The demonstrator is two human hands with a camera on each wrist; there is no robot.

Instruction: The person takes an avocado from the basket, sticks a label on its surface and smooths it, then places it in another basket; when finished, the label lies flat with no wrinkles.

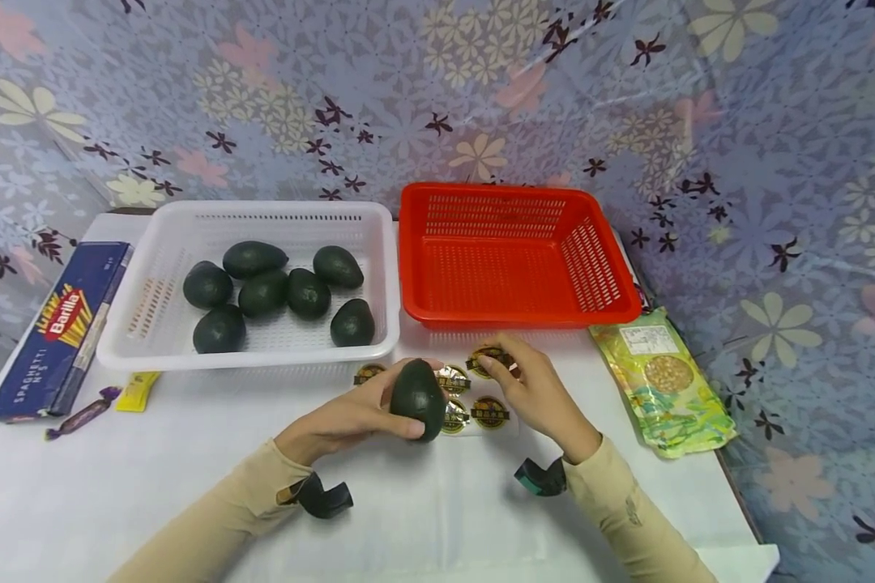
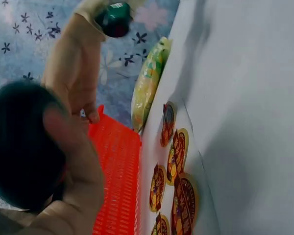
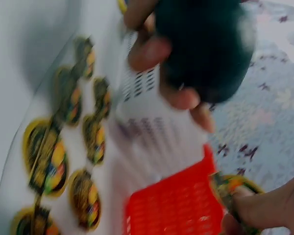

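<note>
My left hand (image 1: pixel 353 419) grips a dark green avocado (image 1: pixel 417 401), its thumb across the near side. Just to the right, my right hand (image 1: pixel 539 397) pinches a round gold-and-black sticker (image 3: pixel 249 183) between thumb and finger, raised off the sheet. Below both hands lies a white sheet (image 1: pixel 509 429) bearing several more round stickers (image 1: pixel 490 412) with fruit pictures and lettering. The avocado hides part of this sheet in the head view. In the right wrist view the left fingers (image 3: pixel 154 51) wrap the avocado, which looks blurred.
A white basket (image 1: pixel 244 359) with several avocados stands at the back left, beside a red basket (image 1: pixel 518 317). Leftward lie a blue spaghetti box (image 1: pixel 61 332), a purple-wrapped candy (image 1: pixel 83 414) and a yellow packet (image 1: pixel 138 391). A yellow-green food bag (image 1: pixel 667 389) lies at the right edge.
</note>
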